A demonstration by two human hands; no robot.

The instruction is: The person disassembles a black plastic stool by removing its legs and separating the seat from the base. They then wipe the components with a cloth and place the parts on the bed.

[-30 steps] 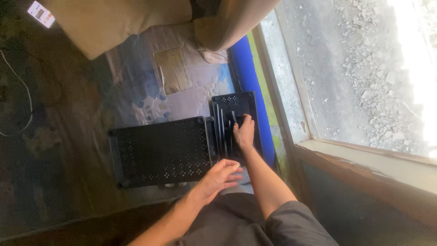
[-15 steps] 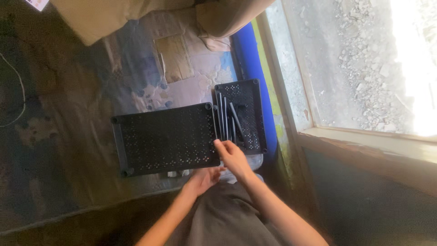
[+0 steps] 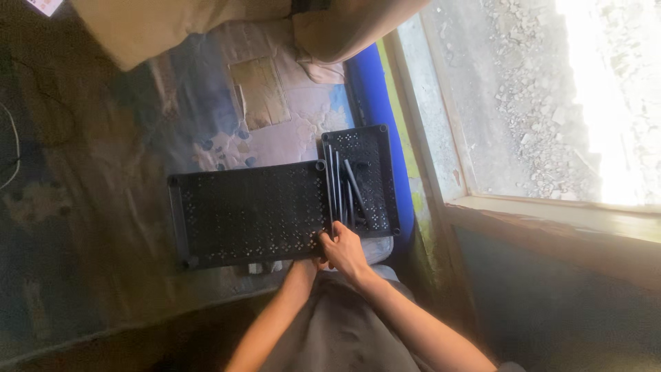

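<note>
The large perforated black panel (image 3: 251,213) lies flat on the floor at the centre of the frame, its long side running left to right. Touching its right end is a smaller perforated black panel (image 3: 365,179), on which several dark rods (image 3: 344,186) lie side by side.

Both hands meet at the lower right corner of the large panel. The right hand (image 3: 346,251) lies on top, fingers curled over the near ends of the rods, seemingly gripping them, though what exactly it clasps is hard to tell. The left hand (image 3: 318,260) is mostly hidden beneath it, so I cannot tell whether it is closed or wide.

Handling this well, I judge, means keeping the rods bunched and parallel.

Both forearms rise from the bottom of the frame, converging over the person's lap. A patterned mat (image 3: 227,103) lies above, a blue strip (image 3: 368,89) beside the window frame (image 3: 441,138) at right.
</note>
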